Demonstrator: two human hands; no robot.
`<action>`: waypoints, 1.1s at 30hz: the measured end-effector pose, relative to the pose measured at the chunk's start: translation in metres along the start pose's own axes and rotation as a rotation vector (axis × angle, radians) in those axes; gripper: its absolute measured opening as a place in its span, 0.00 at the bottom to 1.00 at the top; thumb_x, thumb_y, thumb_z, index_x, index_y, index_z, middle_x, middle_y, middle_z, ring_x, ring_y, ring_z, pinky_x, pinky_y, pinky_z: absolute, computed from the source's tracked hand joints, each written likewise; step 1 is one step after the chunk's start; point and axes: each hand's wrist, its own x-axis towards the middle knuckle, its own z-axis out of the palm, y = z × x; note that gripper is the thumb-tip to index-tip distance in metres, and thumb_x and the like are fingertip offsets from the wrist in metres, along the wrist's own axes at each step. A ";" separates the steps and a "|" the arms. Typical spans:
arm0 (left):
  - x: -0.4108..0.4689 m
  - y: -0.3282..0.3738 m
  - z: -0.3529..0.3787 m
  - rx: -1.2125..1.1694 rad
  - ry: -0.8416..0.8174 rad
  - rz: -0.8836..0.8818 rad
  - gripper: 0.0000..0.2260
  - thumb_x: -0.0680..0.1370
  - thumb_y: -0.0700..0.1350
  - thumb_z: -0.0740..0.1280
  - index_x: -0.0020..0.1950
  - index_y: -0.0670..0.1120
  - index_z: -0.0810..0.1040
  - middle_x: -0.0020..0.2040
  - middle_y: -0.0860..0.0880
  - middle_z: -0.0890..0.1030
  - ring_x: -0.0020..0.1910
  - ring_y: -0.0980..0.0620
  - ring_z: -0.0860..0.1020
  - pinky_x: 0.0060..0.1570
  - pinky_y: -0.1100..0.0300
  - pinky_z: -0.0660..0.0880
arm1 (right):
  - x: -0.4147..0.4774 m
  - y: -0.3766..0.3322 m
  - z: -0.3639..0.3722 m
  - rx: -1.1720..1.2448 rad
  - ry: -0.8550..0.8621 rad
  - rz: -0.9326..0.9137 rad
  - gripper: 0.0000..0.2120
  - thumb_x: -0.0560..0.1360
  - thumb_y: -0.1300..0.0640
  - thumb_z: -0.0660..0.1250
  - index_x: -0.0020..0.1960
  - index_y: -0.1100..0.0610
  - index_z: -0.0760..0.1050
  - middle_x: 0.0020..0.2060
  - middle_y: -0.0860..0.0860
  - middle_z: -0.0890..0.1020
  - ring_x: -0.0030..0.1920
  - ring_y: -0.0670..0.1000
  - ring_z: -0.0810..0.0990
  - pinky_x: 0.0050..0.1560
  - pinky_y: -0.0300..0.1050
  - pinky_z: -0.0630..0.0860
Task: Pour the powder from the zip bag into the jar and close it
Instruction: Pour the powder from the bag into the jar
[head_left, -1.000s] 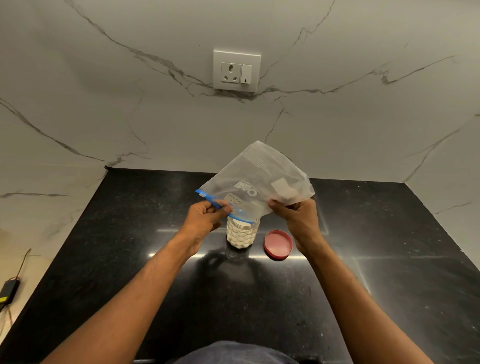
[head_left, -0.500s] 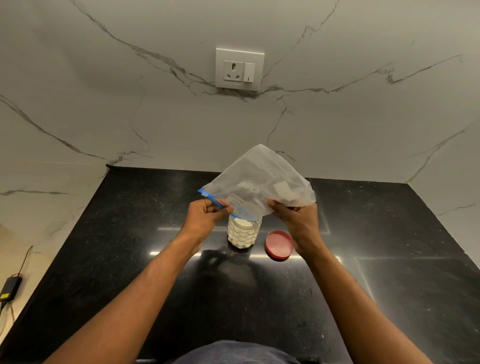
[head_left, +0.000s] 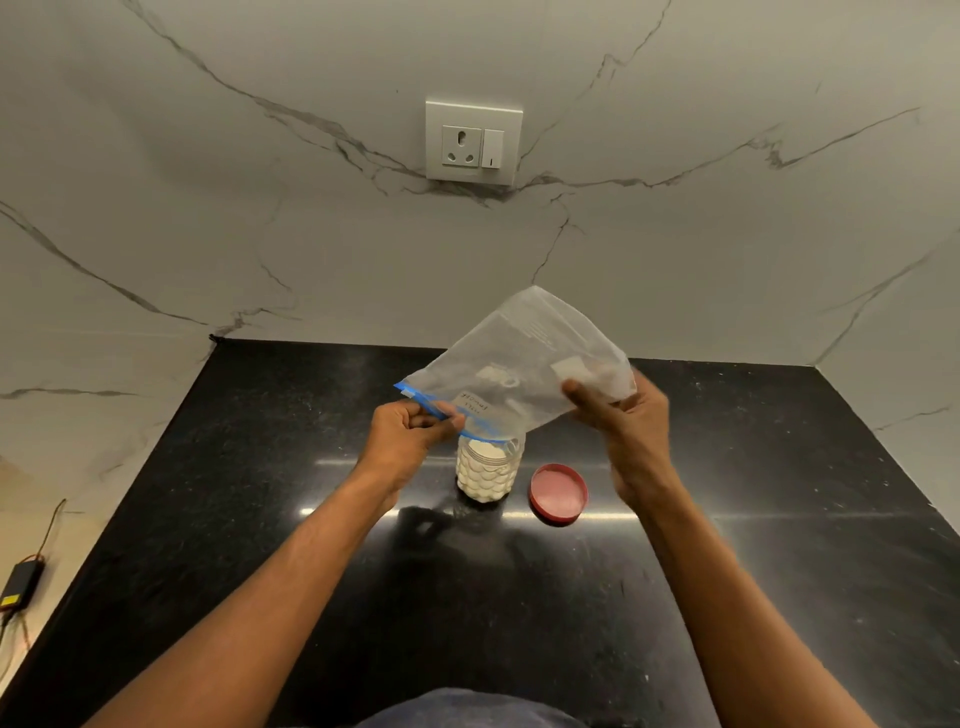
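A clear zip bag (head_left: 519, 371) with a blue zip strip is tilted mouth-down over a textured glass jar (head_left: 487, 470) that is nearly full of white powder. My left hand (head_left: 410, 434) pinches the blue zip edge just left of the jar's mouth. My right hand (head_left: 626, 421) holds the bag's raised lower corner, thumb on the plastic, where a little white powder clings. The jar stands open on the black counter (head_left: 260, 519). Its red lid (head_left: 558, 493) lies flat, inside up, just right of the jar.
A white marble wall with a socket and switch plate (head_left: 474, 141) rises behind the counter. A small black adapter (head_left: 21, 584) with wires lies on the pale surface off the counter's left edge.
My right hand has risen and shifted right, lifting the bag's bottom corner higher. My left hand stays at the zip edge over the jar.
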 end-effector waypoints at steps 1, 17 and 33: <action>0.000 -0.001 0.000 -0.003 0.007 -0.007 0.06 0.76 0.36 0.78 0.50 0.44 0.88 0.48 0.51 0.91 0.51 0.57 0.89 0.47 0.69 0.82 | 0.004 -0.010 -0.004 0.003 0.020 -0.033 0.12 0.73 0.61 0.79 0.56 0.56 0.84 0.50 0.55 0.88 0.52 0.57 0.87 0.55 0.55 0.85; -0.001 0.001 0.002 -0.026 0.027 -0.090 0.07 0.77 0.35 0.77 0.52 0.44 0.87 0.47 0.52 0.91 0.48 0.59 0.88 0.51 0.64 0.81 | 0.005 -0.029 -0.020 -0.150 0.026 -0.127 0.12 0.72 0.53 0.78 0.52 0.58 0.84 0.47 0.57 0.87 0.50 0.64 0.86 0.51 0.56 0.86; 0.001 -0.002 0.006 0.031 -0.023 -0.072 0.07 0.76 0.35 0.77 0.51 0.44 0.87 0.44 0.56 0.91 0.46 0.61 0.88 0.40 0.70 0.82 | 0.042 -0.090 0.043 -0.826 -0.169 -0.537 0.30 0.73 0.49 0.80 0.71 0.57 0.75 0.64 0.55 0.83 0.64 0.52 0.81 0.65 0.48 0.76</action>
